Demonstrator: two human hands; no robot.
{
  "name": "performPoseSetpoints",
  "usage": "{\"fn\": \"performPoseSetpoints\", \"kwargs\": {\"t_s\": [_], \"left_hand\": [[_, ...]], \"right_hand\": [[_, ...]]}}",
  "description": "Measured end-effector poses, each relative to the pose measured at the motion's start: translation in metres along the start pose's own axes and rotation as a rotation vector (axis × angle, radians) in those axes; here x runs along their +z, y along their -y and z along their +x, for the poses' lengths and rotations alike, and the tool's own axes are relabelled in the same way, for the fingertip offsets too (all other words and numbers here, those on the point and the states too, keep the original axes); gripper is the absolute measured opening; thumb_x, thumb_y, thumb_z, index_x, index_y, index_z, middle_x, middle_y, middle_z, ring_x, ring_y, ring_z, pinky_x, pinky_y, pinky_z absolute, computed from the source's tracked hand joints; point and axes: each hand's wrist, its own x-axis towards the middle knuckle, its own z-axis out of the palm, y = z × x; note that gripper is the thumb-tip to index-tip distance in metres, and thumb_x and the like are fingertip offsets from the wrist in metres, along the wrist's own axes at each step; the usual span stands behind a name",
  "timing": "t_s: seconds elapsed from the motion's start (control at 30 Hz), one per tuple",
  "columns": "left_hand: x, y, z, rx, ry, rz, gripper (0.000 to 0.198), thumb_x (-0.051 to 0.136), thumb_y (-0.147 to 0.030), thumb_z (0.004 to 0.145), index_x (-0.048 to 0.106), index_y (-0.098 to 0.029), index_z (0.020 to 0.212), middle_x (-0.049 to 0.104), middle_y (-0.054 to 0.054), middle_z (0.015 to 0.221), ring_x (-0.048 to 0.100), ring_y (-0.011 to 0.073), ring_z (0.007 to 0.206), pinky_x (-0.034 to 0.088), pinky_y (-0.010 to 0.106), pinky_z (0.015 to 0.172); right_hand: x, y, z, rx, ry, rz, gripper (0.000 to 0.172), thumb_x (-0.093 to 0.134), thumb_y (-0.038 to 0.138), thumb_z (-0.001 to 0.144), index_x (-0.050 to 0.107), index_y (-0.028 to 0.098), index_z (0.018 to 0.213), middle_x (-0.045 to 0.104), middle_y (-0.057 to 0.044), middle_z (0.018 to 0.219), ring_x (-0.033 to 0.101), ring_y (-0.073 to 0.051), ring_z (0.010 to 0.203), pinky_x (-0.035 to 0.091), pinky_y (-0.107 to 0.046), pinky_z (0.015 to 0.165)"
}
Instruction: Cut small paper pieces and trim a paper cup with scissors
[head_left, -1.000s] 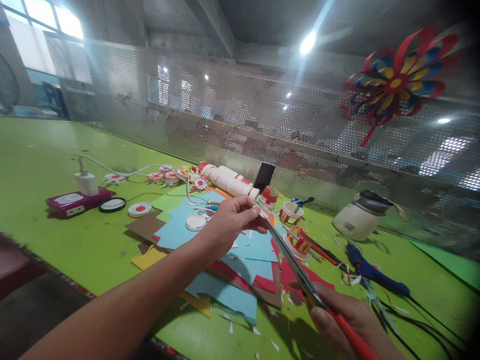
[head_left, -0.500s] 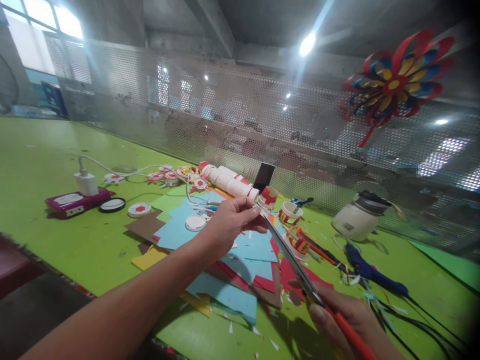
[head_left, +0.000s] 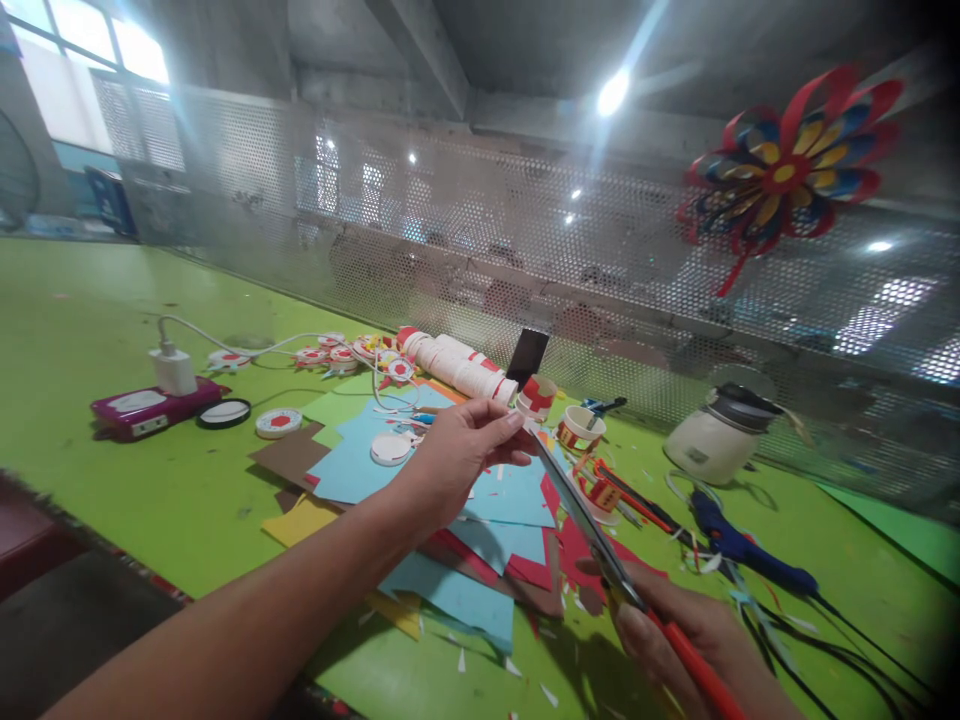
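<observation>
My left hand point(head_left: 480, 440) is held over the stacked paper, thumb and fingers pinched on a small white piece point(head_left: 528, 424), perhaps paper, mostly hidden by the fingertips. My right hand point(head_left: 690, 620), at the lower right, is wrapped round the red handle of a pair of scissors point(head_left: 581, 515). Their long metal blades point up and left, the tips touching or very near the white piece. Below lie light blue paper sheets point(head_left: 457, 595), with red, brown and yellow paper point(head_left: 300, 517) under them. A white disc point(head_left: 391, 447) rests on the blue paper.
Paper cups point(head_left: 581, 428) and a row of nested white cups point(head_left: 465, 366) stand behind. A blue glue gun point(head_left: 750, 555) with cables and a white kettle-like jar point(head_left: 712, 435) are at right. Left are a purple power strip point(head_left: 154, 405) and a black-rimmed disc point(head_left: 223, 412). Perforated metal sheet point(head_left: 615, 240) borders the table.
Almost nothing differs. The left fingers and the scissor tips have shifted very slightly, and the whole view has moved a touch.
</observation>
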Motion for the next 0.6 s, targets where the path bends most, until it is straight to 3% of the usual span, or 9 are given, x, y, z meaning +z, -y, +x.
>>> {"fn": "performPoseSetpoints", "kwargs": {"t_s": [0.17, 0.37, 0.5, 0.6], "left_hand": [[0.0049, 0.0008, -0.0017, -0.001, -0.052, -0.023, 0.01, 0.064, -0.018, 0.076, 0.059, -0.009, 0.075, 0.065, 0.005, 0.073, 0.058, 0.0091, 0.063, 0.048, 0.023, 0.063], [0.0041, 0.0022, -0.0005, 0.032, -0.066, -0.017, 0.011, 0.062, -0.018, 0.077, 0.056, -0.01, 0.072, 0.062, 0.005, 0.069, 0.058, 0.0112, 0.065, 0.049, 0.025, 0.062], [0.0002, 0.0002, 0.0009, 0.039, -0.028, -0.061, 0.01, 0.061, -0.015, 0.076, 0.054, -0.011, 0.071, 0.061, 0.004, 0.069, 0.06, 0.0126, 0.066, 0.05, 0.028, 0.066], [-0.0017, -0.0028, 0.0006, 0.031, 0.009, -0.072, 0.009, 0.061, -0.013, 0.076, 0.054, -0.011, 0.07, 0.063, 0.005, 0.07, 0.061, 0.0135, 0.066, 0.05, 0.029, 0.067]], "right_hand": [[0.0008, -0.0027, -0.0015, 0.001, 0.003, 0.008, 0.045, 0.046, 0.055, 0.085, 0.069, 0.02, 0.101, 0.047, 0.004, 0.055, 0.039, -0.011, 0.047, 0.033, -0.021, 0.044], [-0.0033, -0.001, 0.0023, -0.065, 0.08, -0.038, 0.036, 0.046, 0.047, 0.087, 0.068, 0.023, 0.103, 0.053, 0.003, 0.057, 0.042, -0.011, 0.045, 0.034, -0.02, 0.042], [-0.0073, -0.001, 0.0057, -0.132, 0.166, -0.059, 0.034, 0.042, 0.043, 0.09, 0.066, 0.023, 0.104, 0.053, 0.003, 0.056, 0.043, -0.011, 0.044, 0.033, -0.018, 0.038], [-0.0076, -0.0022, 0.0048, -0.146, 0.174, -0.055, 0.035, 0.041, 0.044, 0.09, 0.068, 0.022, 0.097, 0.059, 0.001, 0.062, 0.049, -0.012, 0.049, 0.039, -0.018, 0.044]]}}
